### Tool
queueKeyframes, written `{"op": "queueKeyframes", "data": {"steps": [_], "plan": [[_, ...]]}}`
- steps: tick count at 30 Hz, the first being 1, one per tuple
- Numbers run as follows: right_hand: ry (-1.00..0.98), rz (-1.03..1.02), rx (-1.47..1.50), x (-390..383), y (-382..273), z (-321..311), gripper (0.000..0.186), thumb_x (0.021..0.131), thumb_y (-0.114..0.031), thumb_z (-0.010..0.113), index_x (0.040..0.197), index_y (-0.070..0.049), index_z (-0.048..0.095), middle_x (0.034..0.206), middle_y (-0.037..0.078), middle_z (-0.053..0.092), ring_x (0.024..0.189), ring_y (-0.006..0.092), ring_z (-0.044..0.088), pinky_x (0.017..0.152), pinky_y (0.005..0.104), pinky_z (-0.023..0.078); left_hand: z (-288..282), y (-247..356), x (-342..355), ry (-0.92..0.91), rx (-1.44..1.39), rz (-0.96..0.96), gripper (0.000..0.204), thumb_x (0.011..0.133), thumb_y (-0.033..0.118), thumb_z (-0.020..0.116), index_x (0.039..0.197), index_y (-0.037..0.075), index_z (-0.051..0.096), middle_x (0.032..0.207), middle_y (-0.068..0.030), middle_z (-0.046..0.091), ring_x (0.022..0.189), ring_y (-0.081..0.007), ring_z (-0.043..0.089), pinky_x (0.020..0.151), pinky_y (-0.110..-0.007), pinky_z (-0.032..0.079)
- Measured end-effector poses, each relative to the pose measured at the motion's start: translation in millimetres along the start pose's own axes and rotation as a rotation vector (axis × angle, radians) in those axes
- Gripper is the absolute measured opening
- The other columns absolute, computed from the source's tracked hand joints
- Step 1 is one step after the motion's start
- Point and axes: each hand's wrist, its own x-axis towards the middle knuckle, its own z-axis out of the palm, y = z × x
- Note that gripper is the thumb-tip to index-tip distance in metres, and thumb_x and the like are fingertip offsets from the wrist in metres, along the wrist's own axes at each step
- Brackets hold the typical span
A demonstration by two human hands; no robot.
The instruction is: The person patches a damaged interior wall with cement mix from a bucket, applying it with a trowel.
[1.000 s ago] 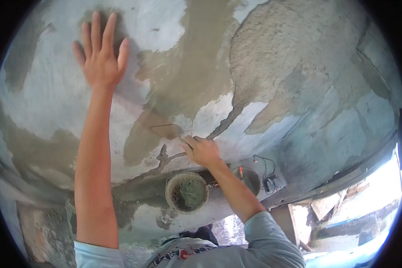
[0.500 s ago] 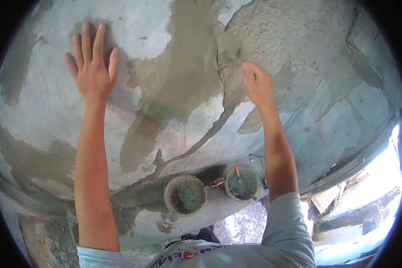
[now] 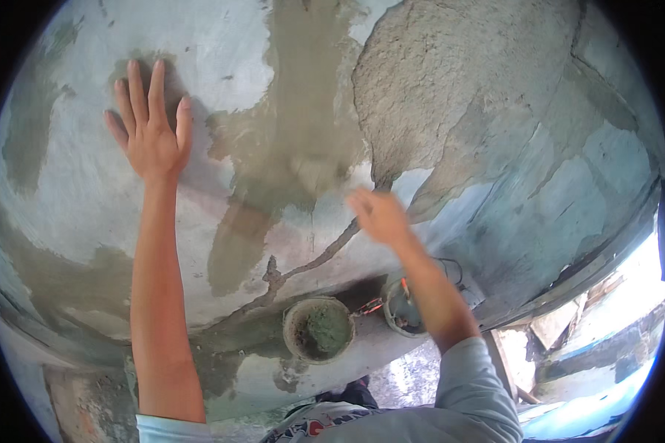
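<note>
My left hand (image 3: 154,140) lies flat on the plastered wall (image 3: 222,44), fingers spread, on the pale part left of a damp brown-grey patch (image 3: 292,111). My right hand (image 3: 380,214), smeared by motion, is closed around what looks like a trowel (image 3: 316,173). Its blurred blade is at the lower right of the damp patch, and I cannot make out its handle. Close to this hand a dark crack (image 3: 332,249) runs down to the left. Above it is a rough, bare grey area (image 3: 436,66) with a broken edge.
Below the wall, a bucket (image 3: 292,347) holding grey-green mortar (image 3: 326,328) stands on a ledge (image 3: 251,376). Beside it is a second bucket (image 3: 400,314) with tools in it, partly hidden by my right forearm. Boards and rubble (image 3: 558,325) lie in the bright area at the right.
My right hand has swung down and to the left with the trowel, from the rough area's edge to the damp patch's lower edge. The left hand stays flat on the wall; the view has shifted slightly.
</note>
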Motion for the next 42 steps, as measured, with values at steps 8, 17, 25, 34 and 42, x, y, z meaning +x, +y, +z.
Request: {"op": "queueKeyframes", "data": {"steps": [8,17,25,34,42], "plan": [[0.138,-0.137,0.006,108,-42,-116,0.042,0.109,-0.046,0.056,0.101,-0.008,0.070,0.085,0.023,0.070,0.080,0.0464,0.067,0.072,0.0502,0.053,-1,0,3,-0.016,0.017,-0.002,0.066,0.108,0.052,0.049,0.169,0.031,0.038,0.179,-0.0037,0.029,0.164,-0.0358,0.024,0.130,-0.065,0.010],[-0.245,-0.212,-0.416,6,-10,-5,0.035,0.104,-0.051,0.062,0.106,-0.016,0.067,0.085,0.014,0.075,0.076,0.0416,0.073,0.066,0.0550,0.058,-2,-3,3,-0.021,0.011,-0.002,0.064,0.108,0.052,0.048,0.168,0.031,0.040,0.178,-0.0041,0.030,0.163,-0.0366,0.026,0.129,-0.066,0.011],[0.321,-0.337,-0.545,87,-9,-80,0.030,0.102,-0.048,0.068,0.101,-0.018,0.074,0.094,0.009,0.078,0.074,0.0364,0.073,0.064,0.0469,0.060,1,-5,2,-0.001,0.005,-0.011,0.063,0.107,0.052,0.050,0.166,0.034,0.042,0.177,-0.0022,0.033,0.162,-0.0354,0.030,0.129,-0.066,0.014],[0.412,-0.237,0.073,51,0,-4,0.028,0.107,-0.037,0.062,0.108,-0.011,0.073,0.085,0.023,0.073,0.082,0.0465,0.072,0.072,0.0542,0.056,-1,7,5,0.018,-0.035,-0.037,0.062,0.106,0.052,0.053,0.165,0.034,0.045,0.175,-0.0021,0.036,0.162,-0.0357,0.031,0.128,-0.068,0.016],[-0.240,0.070,-0.091,-70,-59,107,0.033,0.106,-0.047,0.061,0.107,-0.014,0.069,0.081,0.022,0.074,0.077,0.0497,0.072,0.070,0.0605,0.058,-20,5,-1,-0.155,0.108,-0.047,0.075,0.099,0.035,0.056,0.169,0.020,0.037,0.181,-0.0096,0.021,0.168,-0.0326,0.015,0.134,-0.057,0.005]]}}
